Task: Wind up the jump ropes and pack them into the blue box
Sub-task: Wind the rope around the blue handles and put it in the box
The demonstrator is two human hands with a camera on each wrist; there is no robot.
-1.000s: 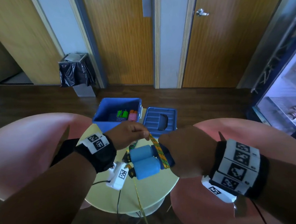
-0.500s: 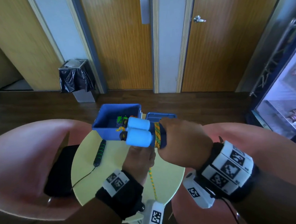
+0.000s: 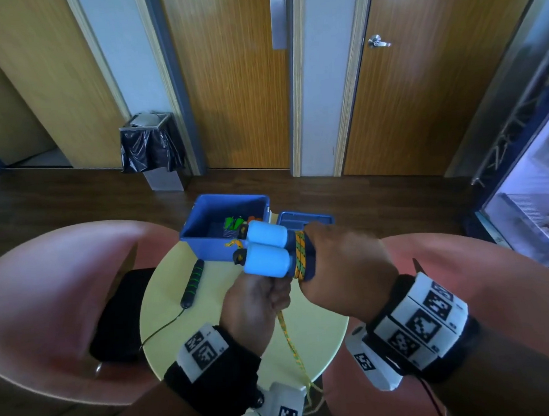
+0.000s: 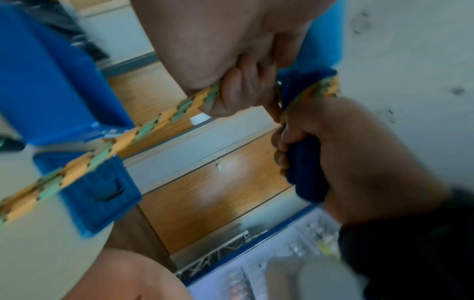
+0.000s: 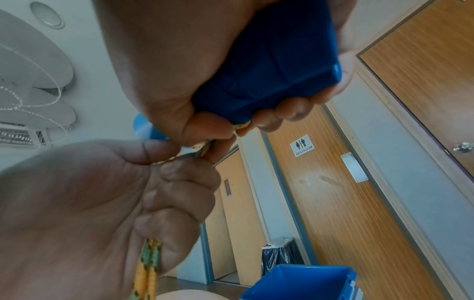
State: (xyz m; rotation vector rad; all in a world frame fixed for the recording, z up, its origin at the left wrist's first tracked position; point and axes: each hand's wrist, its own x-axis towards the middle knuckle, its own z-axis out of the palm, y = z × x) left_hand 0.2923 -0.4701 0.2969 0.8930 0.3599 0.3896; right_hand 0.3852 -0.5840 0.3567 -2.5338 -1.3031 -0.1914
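Observation:
My right hand [image 3: 340, 261] grips the dark blue ends [image 5: 266, 67] of two jump rope handles, whose light blue foam grips [image 3: 266, 251] point left above the table. Turns of orange-and-green rope [image 3: 300, 254] are wound round the handles beside my knuckles. Under the handles, my left hand [image 3: 256, 302] holds the loose rope [image 4: 164, 117] in its curled fingers; the rope [image 3: 289, 345] runs down over the table edge. The open blue box [image 3: 204, 241] stands at the table's far side with wound ropes inside. A black jump rope handle with green rings [image 3: 192, 283] lies on the table.
The small round yellow table [image 3: 319, 337] sits between two pink chairs [image 3: 46, 286]. The box's blue lid [image 3: 302, 219] lies right of the box. A black pad [image 3: 119, 313] lies on the left chair. A bin [image 3: 150, 148] and wooden doors stand behind; a glass-front fridge [image 3: 537, 211] is at right.
My left hand has swung from above the handles down to below them, carrying the rope round. My right hand has lifted the handles up toward the box.

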